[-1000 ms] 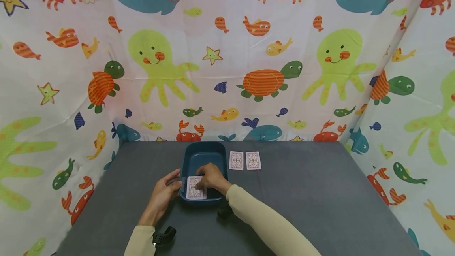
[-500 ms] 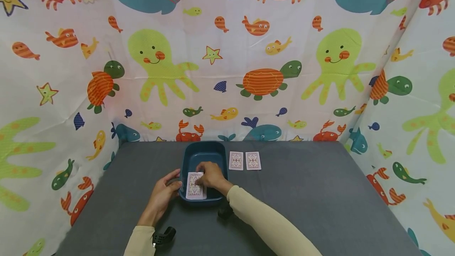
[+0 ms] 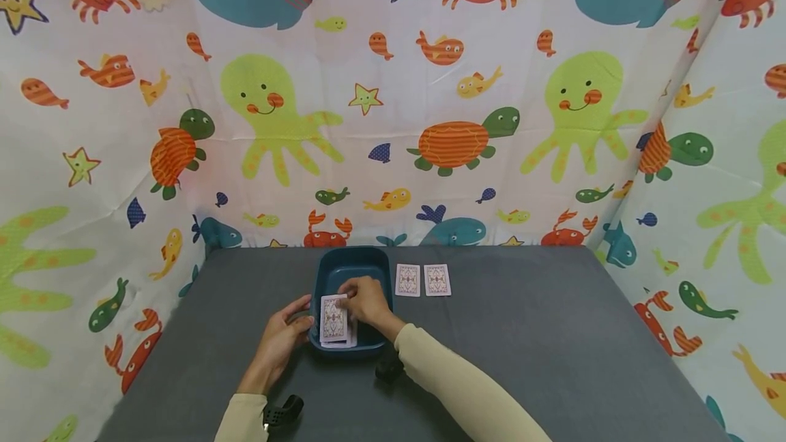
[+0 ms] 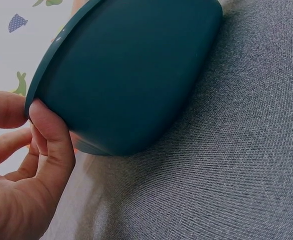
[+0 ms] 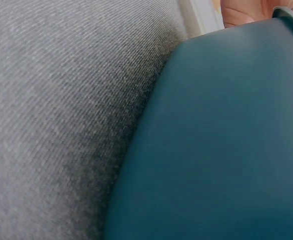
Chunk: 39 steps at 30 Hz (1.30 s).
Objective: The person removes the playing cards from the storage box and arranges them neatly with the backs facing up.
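A dark blue rectangular plastic tub (image 3: 351,266) stands on the grey cloth-covered table. Near its front lie playing cards (image 3: 352,338), back side up. Lifted at an angle over them, a patterned playing card (image 3: 333,319) has its upper right corner pinched by my right hand (image 3: 367,302), which reaches in over the tub's right side. My left hand (image 3: 279,340) holds the tub's left rim; the left wrist view has the thumb (image 4: 49,120) against the outer wall. In the right wrist view the tub's wall (image 5: 221,135) hides the cards and my right fingers.
Two more playing cards, a left one (image 3: 408,280) and a right one (image 3: 437,280), lie face down side by side right of the tub. Behind the table hangs a white curtain (image 3: 393,121) printed with sea animals. The grey cloth (image 3: 522,346) extends to the right.
The top card has come away from the cards beneath it, tilted up and shifted slightly left with my right fingers at its corner. My left hand stays at the rim.
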Each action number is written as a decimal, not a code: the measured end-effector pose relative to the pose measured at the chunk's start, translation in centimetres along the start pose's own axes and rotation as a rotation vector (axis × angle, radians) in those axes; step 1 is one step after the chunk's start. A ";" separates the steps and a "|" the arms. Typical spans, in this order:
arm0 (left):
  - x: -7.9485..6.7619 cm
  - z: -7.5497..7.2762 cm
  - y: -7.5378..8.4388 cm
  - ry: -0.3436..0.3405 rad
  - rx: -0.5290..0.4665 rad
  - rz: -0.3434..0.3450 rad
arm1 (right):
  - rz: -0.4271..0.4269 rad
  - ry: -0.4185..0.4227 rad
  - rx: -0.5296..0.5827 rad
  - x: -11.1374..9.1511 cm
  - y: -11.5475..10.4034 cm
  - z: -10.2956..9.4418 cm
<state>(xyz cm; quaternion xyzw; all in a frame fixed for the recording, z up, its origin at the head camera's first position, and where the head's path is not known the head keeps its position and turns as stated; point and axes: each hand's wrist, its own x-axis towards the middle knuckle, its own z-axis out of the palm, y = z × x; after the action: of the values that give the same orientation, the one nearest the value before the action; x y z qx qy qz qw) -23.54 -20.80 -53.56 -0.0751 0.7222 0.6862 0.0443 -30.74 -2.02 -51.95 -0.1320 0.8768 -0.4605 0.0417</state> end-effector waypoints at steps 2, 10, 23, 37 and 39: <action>0.1 -0.1 0.0 0.001 -0.002 -0.002 | -0.008 0.026 0.015 0.0 -0.1 -0.1; 0.1 -0.1 0.0 0.003 0.011 -0.001 | -0.028 0.118 0.058 -0.2 -0.6 -0.6; 0.0 0.1 -0.1 0.002 -0.031 0.009 | -0.031 0.161 0.183 -1.4 -0.6 -3.4; 0.0 0.1 0.0 0.005 -0.036 0.006 | -0.049 0.203 0.229 -2.8 -0.2 -6.3; 0.0 0.1 0.0 0.002 -0.035 0.008 | -0.047 0.212 0.239 -3.0 -0.1 -6.7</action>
<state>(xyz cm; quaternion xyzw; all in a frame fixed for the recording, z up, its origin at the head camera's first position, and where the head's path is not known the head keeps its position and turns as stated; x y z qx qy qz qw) -23.53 -20.70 -53.54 -0.0736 0.7104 0.6989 0.0393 -29.17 4.09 -48.18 -0.0974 0.8120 -0.5735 -0.0465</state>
